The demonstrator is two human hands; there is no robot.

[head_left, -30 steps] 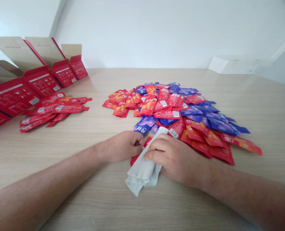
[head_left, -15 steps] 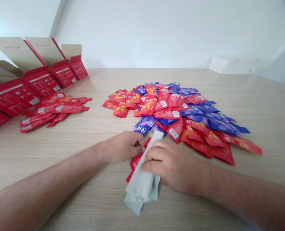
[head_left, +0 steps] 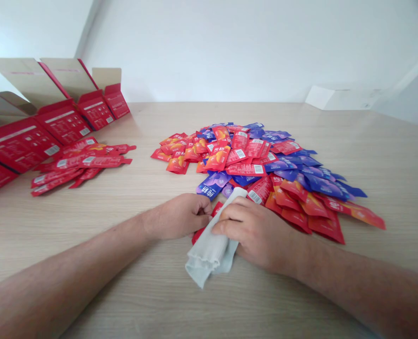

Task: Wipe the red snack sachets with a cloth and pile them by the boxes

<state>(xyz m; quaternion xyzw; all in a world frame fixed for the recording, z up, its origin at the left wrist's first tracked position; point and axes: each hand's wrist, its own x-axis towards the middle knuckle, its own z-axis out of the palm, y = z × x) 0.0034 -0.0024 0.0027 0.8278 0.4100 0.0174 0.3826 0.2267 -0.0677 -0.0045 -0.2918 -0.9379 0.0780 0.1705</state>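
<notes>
My left hand [head_left: 178, 217] pinches the end of a red sachet [head_left: 199, 235] at the near edge of the heap. My right hand [head_left: 253, 230] is shut on a pale grey cloth [head_left: 209, 254], which is folded around the sachet and hides most of it. Just beyond my hands lies a loose heap of red, orange and blue foil sachets [head_left: 251, 169], and my right fingers are close to its near edge.
Open red cartons [head_left: 63, 122] stand in a row at the far left of the light wooden table [head_left: 389, 188]. Several long red sachets [head_left: 81, 162] lie in front of them. A white box [head_left: 339, 98] sits beyond the table's far right edge.
The cloth and my right hand have slid away from me along the red sachet, and the cloth now covers more of it. My left hand has stayed nearly still.
</notes>
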